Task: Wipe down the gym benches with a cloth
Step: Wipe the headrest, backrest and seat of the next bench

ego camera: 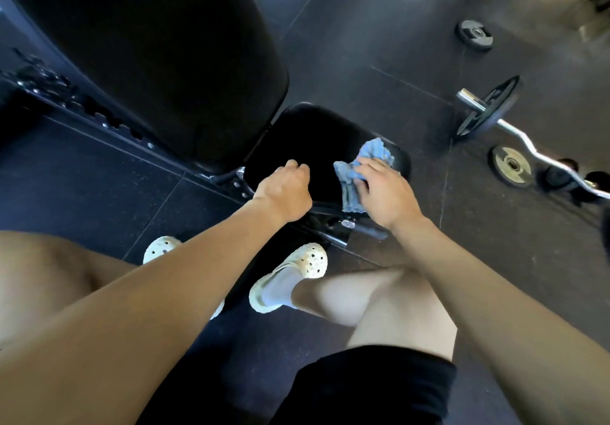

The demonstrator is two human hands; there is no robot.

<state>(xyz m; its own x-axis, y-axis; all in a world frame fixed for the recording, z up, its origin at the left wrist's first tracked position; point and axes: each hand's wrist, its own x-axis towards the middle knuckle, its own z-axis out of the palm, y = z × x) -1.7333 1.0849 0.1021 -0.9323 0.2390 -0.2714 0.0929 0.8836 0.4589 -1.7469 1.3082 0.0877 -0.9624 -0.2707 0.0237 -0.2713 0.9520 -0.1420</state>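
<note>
Black backrest (148,61) rises beyond the padded seat surface (317,137); at the seat's near-left edge the left hand (285,193) is clenched, its grip impossible to tell, while on the seat's right side the right hand (384,193) clutches a bunched blue cloth (376,151)

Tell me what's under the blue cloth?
The bench's black seat pad lies under the cloth. The right hand grips it from above, hiding the patch beneath.
</note>
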